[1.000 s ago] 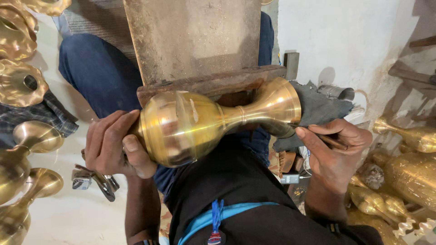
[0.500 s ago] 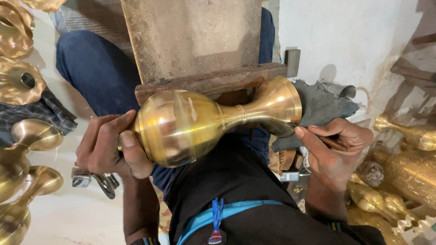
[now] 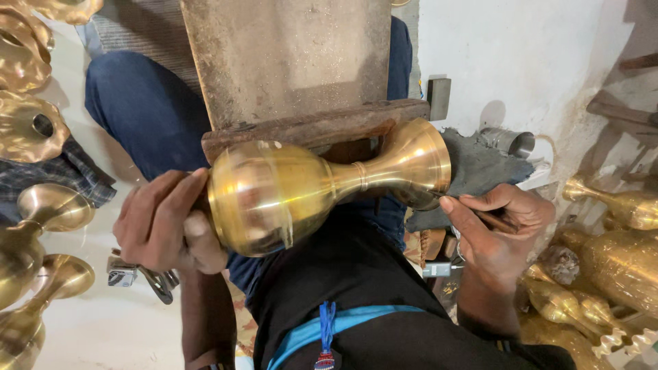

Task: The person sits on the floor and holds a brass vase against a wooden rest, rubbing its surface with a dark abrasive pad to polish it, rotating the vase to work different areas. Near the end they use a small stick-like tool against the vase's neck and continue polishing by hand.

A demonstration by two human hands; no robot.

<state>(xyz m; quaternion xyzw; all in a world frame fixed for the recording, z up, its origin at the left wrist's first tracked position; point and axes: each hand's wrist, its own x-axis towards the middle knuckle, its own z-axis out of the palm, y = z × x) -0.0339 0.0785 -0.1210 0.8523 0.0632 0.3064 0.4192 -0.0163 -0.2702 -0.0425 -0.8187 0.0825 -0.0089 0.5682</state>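
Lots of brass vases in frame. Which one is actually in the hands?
The large smooth brass vase lying sideways against the wooden block, between left hand and right hand.

Bare forearms, no sleeves — black top [image 3: 356, 288], bright blue strap [image 3: 343, 325] — blue trousers [image 3: 144, 109].

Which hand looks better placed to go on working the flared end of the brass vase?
Probably the right hand: it grips a thin tool with its thumb at the flared end of the brass vase. The left hand is busy cupping the round body, steadying it against the wooden block.
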